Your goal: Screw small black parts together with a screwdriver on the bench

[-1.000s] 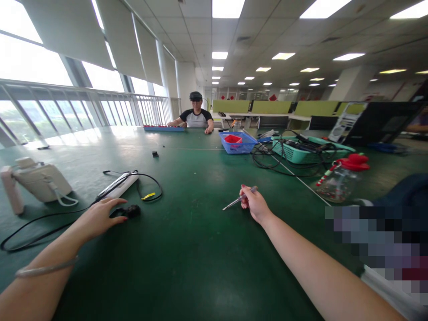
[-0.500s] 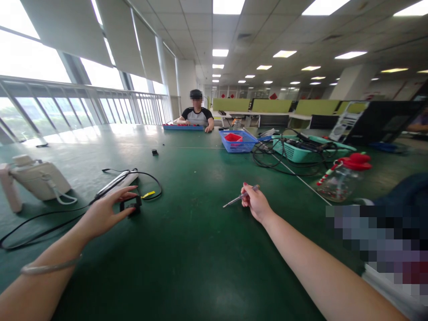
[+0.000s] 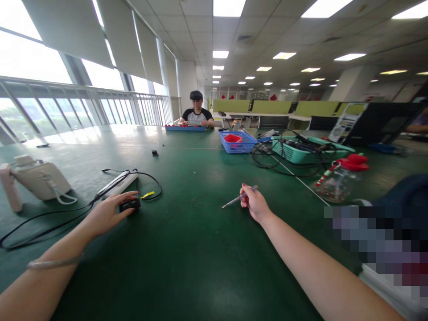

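Observation:
On the left of the green table, my left hand (image 3: pixel 107 215) has its fingers and thumb curved around a small black box-like part (image 3: pixel 129 204). Its underside and exact kind are hidden from me. My right hand (image 3: pixel 254 203), right of the middle, is closed on a small screwdriver (image 3: pixel 234 201). The thin metal shaft slants down to the left, with its tip just above or at the tabletop; I cannot tell which. Behind my left hand lies a pale power strip (image 3: pixel 123 180) with a black cable (image 3: pixel 159 180) looping past a yellow tag (image 3: pixel 147 195).
A beige bottle-like container (image 3: pixel 42 180) stands at far left. Beyond my hands are a small black piece (image 3: pixel 154 153), a blue basket (image 3: pixel 240 146) and a green basket (image 3: pixel 294 156) with tangled cables. A red-lidded jar (image 3: pixel 337 183) stands right. A person (image 3: pixel 196 115) sits opposite.
The black part in my left hand showed an open frame shape before and now looks like a lower, solid block. My right hand has barely moved. The person opposite has drawn one hand back.

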